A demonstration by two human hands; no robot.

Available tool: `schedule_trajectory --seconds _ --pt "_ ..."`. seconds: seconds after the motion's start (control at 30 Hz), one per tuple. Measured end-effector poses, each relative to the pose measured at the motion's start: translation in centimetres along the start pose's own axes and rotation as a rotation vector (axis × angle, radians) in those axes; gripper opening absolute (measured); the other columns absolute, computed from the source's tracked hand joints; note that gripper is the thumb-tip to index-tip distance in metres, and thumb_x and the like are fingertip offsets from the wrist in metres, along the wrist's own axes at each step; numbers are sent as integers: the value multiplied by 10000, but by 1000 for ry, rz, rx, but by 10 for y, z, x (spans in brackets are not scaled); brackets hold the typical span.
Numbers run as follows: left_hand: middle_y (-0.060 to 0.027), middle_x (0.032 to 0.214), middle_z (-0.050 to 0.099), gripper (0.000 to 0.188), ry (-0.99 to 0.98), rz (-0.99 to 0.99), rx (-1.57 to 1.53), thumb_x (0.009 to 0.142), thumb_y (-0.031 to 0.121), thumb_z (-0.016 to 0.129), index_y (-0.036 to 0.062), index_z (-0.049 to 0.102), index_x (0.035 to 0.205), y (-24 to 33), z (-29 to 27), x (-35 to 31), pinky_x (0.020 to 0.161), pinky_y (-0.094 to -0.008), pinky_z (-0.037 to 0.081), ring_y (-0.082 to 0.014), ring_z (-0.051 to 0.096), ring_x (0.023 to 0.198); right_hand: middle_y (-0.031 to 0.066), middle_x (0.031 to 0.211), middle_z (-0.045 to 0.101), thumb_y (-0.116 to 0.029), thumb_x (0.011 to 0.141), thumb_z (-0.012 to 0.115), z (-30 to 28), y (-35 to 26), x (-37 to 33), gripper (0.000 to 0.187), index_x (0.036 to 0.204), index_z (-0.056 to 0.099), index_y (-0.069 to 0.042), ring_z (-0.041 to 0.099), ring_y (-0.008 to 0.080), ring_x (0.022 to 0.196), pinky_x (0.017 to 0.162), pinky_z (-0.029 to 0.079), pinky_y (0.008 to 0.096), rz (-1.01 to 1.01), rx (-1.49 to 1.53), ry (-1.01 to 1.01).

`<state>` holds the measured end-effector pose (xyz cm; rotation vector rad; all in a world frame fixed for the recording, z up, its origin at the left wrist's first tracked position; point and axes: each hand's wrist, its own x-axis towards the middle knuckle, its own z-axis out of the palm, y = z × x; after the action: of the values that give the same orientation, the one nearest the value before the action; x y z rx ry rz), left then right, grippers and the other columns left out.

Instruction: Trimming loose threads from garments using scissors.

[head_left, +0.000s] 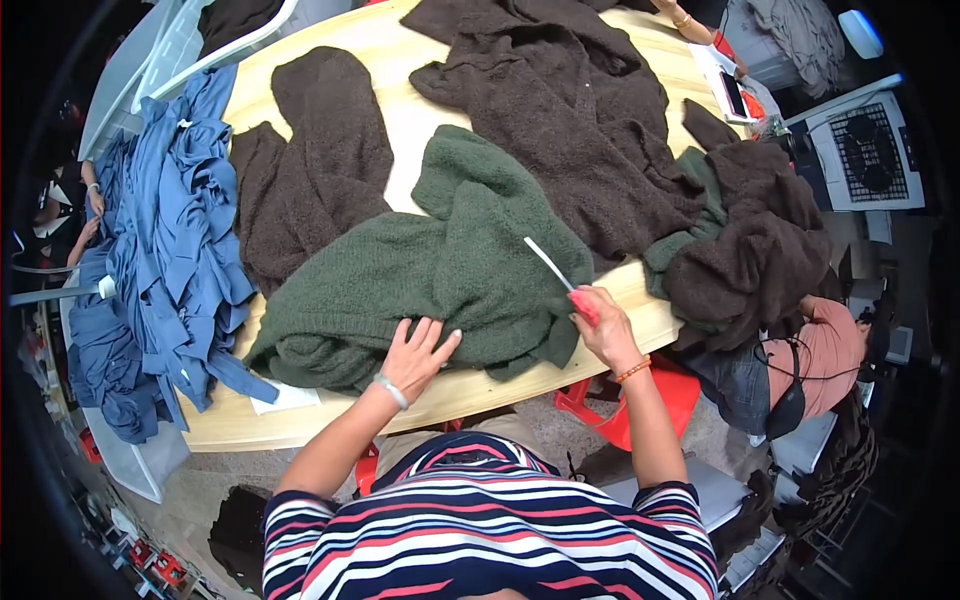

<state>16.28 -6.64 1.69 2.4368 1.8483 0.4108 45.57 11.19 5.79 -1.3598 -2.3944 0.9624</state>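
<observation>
A dark green knitted sweater (440,265) lies bunched on the pale wooden table in front of me, its ribbed edge toward me. My left hand (418,355) rests on that near edge, fingers spread and pressed on the knit. Over the sweater's right side, my right hand (606,326) is closed round the red handle of a slim tool (548,262). The tool's long, pale, narrow shaft points away to the upper left above the knit. Whether it has one blade or two closed ones, I cannot tell.
Dark brown knitted garments (560,130) cover the table's far side. Blue garments (175,240) hang over its left edge near a clear plastic bin (215,40). At right, a person in pink (818,355) sits by a brown and green pile (745,250). A red stool (660,405) stands below.
</observation>
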Motion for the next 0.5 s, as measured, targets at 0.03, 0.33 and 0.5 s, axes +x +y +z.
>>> schedule_trajectory --seconds 0.03,0.33,0.5 --pt "-115 1084 577 477 -74 -18 6 660 142 706 118 613 1127 -10 18 -7 912 -441 396 -289 513 1086 120 1182 595 -71 802 670 5 -5 4 341 1136 621 -126 612 351 1020 859 510 398 -14 5 -5" --pt "-86 829 619 280 101 -229 -116 728 -7 596 133 703 945 -102 -110 -5 698 -410 453 -292 575 794 106 1163 610 -65 799 650 34 -33 13 338 1129 630 -135 621 334 1005 841 524 409 -121 -40 -249" --pt "-95 765 632 118 363 -656 -103 892 44 579 46 669 969 -138 -139 -29 580 -311 473 -214 608 630 125 1044 618 -83 807 637 61 -77 31 340 1139 600 -146 627 372 925 786 522 445 -155 -63 -381"
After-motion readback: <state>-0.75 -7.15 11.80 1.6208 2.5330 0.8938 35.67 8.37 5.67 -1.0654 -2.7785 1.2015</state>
